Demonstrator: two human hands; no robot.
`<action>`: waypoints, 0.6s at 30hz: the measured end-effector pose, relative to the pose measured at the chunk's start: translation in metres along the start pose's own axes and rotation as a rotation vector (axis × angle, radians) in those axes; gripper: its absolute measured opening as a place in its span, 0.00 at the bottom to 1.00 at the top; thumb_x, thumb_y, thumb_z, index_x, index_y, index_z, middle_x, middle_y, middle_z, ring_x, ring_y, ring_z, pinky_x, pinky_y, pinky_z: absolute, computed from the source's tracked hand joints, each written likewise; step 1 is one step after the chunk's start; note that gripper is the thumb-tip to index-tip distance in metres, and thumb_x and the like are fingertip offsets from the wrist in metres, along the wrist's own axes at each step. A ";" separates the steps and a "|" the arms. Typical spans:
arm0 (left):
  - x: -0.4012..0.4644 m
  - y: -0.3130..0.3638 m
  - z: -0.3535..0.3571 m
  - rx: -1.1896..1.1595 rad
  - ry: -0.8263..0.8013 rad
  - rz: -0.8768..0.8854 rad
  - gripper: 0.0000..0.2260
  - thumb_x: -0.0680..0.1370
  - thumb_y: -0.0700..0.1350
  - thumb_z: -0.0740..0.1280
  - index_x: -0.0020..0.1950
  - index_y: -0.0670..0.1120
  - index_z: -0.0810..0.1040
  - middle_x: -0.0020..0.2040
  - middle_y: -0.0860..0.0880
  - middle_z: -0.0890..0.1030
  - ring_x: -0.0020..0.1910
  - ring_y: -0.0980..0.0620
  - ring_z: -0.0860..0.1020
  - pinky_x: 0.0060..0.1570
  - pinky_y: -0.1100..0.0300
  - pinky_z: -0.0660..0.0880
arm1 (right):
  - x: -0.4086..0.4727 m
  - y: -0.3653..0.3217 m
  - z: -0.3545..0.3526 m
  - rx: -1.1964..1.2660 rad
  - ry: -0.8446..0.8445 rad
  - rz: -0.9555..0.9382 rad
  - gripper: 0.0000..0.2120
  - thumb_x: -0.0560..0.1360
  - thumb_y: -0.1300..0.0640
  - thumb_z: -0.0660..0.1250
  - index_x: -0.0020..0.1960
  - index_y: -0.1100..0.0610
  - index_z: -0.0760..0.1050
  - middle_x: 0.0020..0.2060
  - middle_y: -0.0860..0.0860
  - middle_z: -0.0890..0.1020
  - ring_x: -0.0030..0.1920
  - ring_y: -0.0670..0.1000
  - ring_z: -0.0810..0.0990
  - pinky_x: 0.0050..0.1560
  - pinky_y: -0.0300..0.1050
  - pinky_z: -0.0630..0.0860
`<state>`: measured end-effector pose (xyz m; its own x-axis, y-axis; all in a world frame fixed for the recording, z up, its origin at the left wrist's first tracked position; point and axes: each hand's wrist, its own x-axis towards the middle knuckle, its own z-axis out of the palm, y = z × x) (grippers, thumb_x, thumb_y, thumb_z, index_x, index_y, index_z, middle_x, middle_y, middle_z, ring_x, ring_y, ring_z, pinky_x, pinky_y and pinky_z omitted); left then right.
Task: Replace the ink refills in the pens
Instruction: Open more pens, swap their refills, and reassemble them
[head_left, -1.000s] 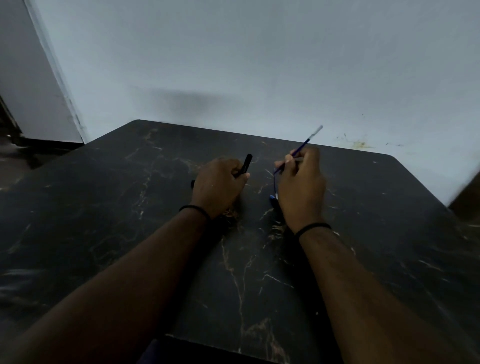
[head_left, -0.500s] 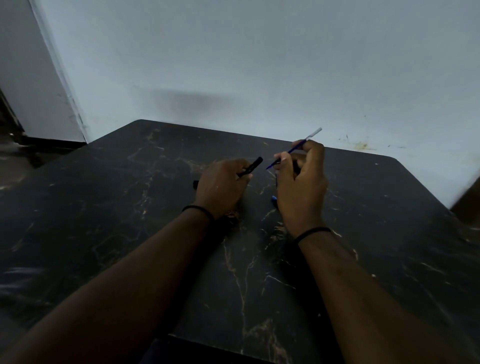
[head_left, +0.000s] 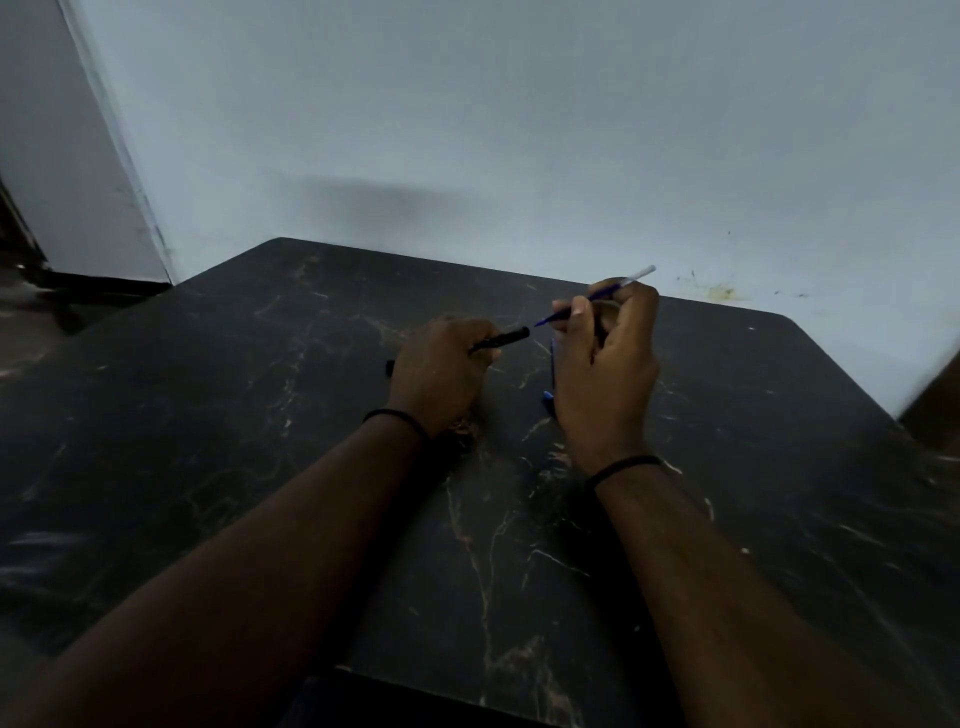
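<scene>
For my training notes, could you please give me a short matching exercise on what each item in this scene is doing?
Things:
1. black barrel
2. blue refill
3. blue pen part
4. table

States:
A. lies on the table, partly hidden behind the right hand
B. held in the left hand
C. pinched in the right hand, tip pointing at the barrel
D. dark, marble-veined

Pairs: 1-B, 2-C, 3-A, 4-D

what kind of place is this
Probably a plain room at home or in a small workspace, not a workshop: a dark marble-look table pushed against a bare pale wall, with a doorway edge at left.
</scene>
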<state>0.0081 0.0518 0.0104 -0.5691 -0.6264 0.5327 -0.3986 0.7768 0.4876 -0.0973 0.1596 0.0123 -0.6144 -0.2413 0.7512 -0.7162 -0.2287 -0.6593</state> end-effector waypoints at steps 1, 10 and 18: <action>0.000 0.000 0.000 0.002 0.007 0.007 0.03 0.78 0.46 0.69 0.47 0.48 0.82 0.41 0.49 0.82 0.38 0.53 0.76 0.33 0.65 0.64 | 0.000 0.001 0.000 -0.002 -0.007 0.000 0.07 0.82 0.54 0.61 0.57 0.56 0.68 0.42 0.43 0.82 0.41 0.35 0.81 0.39 0.27 0.74; 0.000 0.001 0.000 -0.012 0.003 0.022 0.05 0.78 0.45 0.68 0.50 0.47 0.83 0.44 0.47 0.83 0.42 0.49 0.79 0.39 0.59 0.71 | -0.002 -0.001 -0.002 -0.079 -0.050 0.013 0.15 0.83 0.52 0.59 0.69 0.52 0.68 0.40 0.48 0.81 0.37 0.45 0.80 0.35 0.33 0.73; 0.002 -0.007 -0.001 -0.042 0.038 -0.027 0.06 0.78 0.46 0.69 0.51 0.49 0.83 0.43 0.49 0.83 0.41 0.50 0.79 0.42 0.54 0.77 | 0.000 0.003 -0.002 -0.097 -0.200 0.090 0.13 0.83 0.59 0.58 0.64 0.51 0.76 0.50 0.45 0.84 0.47 0.40 0.81 0.48 0.35 0.77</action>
<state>0.0105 0.0446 0.0090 -0.5303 -0.6495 0.5450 -0.3819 0.7569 0.5304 -0.1005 0.1612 0.0102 -0.6063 -0.4404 0.6621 -0.6960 -0.1089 -0.7098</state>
